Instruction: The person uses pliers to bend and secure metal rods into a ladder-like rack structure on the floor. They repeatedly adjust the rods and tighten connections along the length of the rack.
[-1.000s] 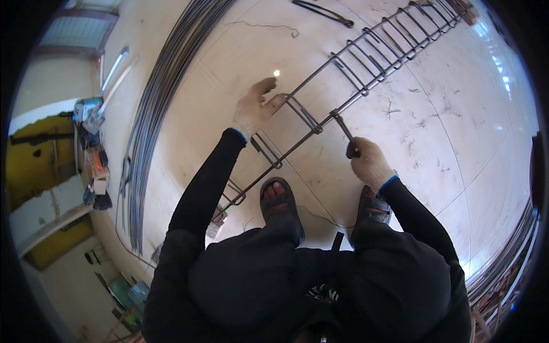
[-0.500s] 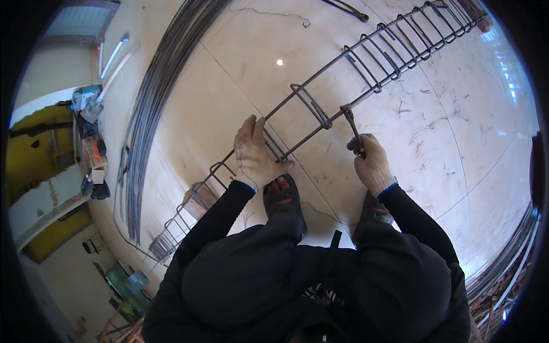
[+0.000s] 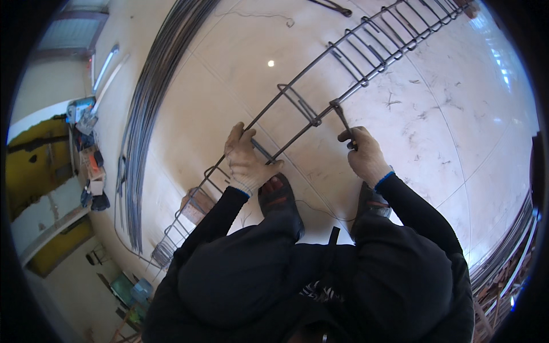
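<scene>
A long rebar cage of dark rods with square stirrups runs slantwise over the floor, from lower left to upper right. My left hand, in a pale work glove, spans the cage, with its fingers at the far rod and its thumb at the near one. A stirrup stands right beside that hand. Gloved too, my right hand is closed round the handles of dark pincers. Their jaws meet the near rod, just right of another stirrup; any tie wire there is too small to make out.
Wooden blocks support the cage at lower left. A bundle of long rods curves along the left. Another tool and a thin wire lie at the top. More rods are at lower right. My sandalled feet are beside the cage.
The whole view has shifted slightly, so the cage and floor sit a little farther left. Both hands keep their places on the cage and the pincers.
</scene>
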`<state>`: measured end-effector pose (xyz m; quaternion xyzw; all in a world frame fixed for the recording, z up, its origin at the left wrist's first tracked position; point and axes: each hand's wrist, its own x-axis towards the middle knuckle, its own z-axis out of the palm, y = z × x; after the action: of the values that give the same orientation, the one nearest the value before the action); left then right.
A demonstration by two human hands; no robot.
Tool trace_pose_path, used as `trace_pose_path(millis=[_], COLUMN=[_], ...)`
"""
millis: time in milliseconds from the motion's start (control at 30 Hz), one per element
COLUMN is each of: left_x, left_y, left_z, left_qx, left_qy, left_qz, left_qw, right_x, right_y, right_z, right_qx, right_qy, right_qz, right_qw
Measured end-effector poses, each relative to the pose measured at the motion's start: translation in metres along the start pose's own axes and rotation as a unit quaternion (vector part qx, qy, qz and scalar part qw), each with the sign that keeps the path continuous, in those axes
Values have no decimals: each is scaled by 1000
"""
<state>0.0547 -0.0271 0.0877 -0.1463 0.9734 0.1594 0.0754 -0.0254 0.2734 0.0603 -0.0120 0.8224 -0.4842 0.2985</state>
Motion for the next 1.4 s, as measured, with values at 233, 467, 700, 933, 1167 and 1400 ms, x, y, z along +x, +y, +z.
trace_pose_path(millis=[233, 467, 700, 933, 1167, 1400], left_x=[-1, -2, -1, -2, 0, 0], left_y=[-11, -13, -8, -6, -14, -10], left_z=[12, 16, 16, 11, 11, 13], left_qx=[-8, -4, -19, 0, -2, -21], left_qy=[39, 43, 43, 60, 62, 67], left_qz=[61, 70, 56, 72, 87, 101], left_qw=[997, 997, 997, 996, 994, 992], right_x=[26, 29, 30, 31, 33, 48], right_y=[21, 0, 4, -6, -13, 33], right_z=[-54, -62, -69, -86, -90, -93], right_qx=[-116, -127, -190, 5, -90, 142], right_qy=[-53, -62, -42, -131, -158, -182], right_qz=[-57, 12, -16, 79, 44, 101], right_qw=[990, 990, 981, 988, 982, 968])
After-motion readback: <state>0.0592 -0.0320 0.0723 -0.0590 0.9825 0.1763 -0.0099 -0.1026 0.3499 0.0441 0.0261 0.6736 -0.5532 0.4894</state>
